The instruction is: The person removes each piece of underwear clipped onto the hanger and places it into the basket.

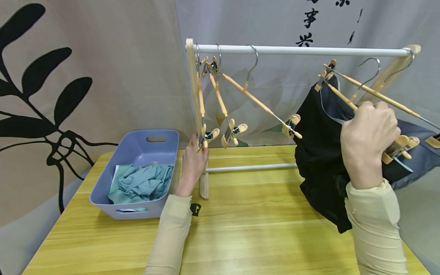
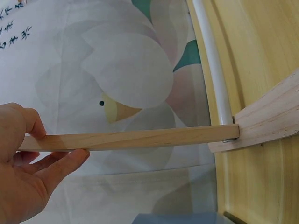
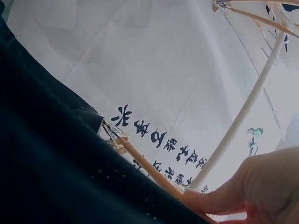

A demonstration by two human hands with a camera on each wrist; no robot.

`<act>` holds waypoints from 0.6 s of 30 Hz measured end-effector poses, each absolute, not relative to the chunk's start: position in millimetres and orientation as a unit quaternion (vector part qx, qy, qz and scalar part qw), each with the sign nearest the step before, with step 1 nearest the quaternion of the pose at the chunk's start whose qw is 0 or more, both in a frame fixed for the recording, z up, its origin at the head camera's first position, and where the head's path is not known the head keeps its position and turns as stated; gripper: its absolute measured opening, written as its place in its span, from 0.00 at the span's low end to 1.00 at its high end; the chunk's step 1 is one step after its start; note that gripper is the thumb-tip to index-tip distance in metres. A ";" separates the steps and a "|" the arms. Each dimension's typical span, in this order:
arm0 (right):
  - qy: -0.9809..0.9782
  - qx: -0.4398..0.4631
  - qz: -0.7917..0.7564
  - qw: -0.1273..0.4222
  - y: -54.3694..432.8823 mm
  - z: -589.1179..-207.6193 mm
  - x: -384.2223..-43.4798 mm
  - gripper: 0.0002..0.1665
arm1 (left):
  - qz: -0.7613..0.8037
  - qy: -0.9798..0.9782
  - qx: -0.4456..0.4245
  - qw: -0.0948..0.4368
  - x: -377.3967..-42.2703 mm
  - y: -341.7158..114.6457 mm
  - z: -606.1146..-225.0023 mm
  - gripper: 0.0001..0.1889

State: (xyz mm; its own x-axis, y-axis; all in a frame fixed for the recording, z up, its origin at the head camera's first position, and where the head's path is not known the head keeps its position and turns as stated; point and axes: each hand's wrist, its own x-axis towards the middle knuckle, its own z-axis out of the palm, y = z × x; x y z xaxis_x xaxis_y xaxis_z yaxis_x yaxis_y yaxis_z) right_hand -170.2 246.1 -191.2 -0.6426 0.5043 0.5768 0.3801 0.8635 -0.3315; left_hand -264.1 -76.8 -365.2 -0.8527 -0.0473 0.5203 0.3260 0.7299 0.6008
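My right hand grips a wooden clip hanger near its middle. A black garment hangs from that hanger's clips, its lower part draping over the table. The hanger's metal hook shows below the white rail, apart from it. In the right wrist view the thumb lies along the wooden bar, beside the dark cloth. My left hand holds the rack's left wooden upright, thumb on one side and fingers on the other.
Behind the black garment, a grey-blue garment hangs on another clip hanger at the rail's right end. Three bare clip hangers, one of them slanted, hang toward the left. A blue basket with teal cloth stands on the wooden table.
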 end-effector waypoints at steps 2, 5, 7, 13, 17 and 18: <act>-0.902 -0.241 0.089 0.346 246.1 -192.7 -170.2 0.22 | -0.358 -0.893 -0.078 0.262 -264.0 -76.5 -364.8 0.25; -0.903 -0.232 0.088 0.351 245.4 -194.6 -170.0 0.21 | -0.360 -0.892 -0.076 0.262 -263.8 -76.4 -364.7 0.25; -0.904 -0.227 0.087 0.351 244.7 -195.6 -169.5 0.21 | -0.361 -0.892 -0.076 0.261 -264.1 -76.4 -364.8 0.25; -0.907 -0.214 0.090 0.351 242.9 -198.5 -168.8 0.21 | -0.356 -0.895 -0.077 0.258 -265.3 -76.2 -365.2 0.25; -0.906 -0.208 0.090 0.357 241.3 -200.6 -169.1 0.20 | -0.357 -0.894 -0.080 0.257 -264.8 -76.1 -365.3 0.25; -0.905 -0.205 0.090 0.361 240.9 -201.3 -169.1 0.20 | -0.359 -0.893 -0.080 0.258 -264.5 -76.1 -365.2 0.25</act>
State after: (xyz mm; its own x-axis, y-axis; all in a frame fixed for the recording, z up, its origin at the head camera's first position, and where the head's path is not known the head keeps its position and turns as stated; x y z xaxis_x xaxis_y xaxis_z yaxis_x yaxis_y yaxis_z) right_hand -169.1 240.9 -201.3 -0.6556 0.4369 0.6158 0.3069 0.8994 -0.3113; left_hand -264.5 -76.1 -365.2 -0.8541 -0.0417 0.5185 0.3284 0.7297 0.5997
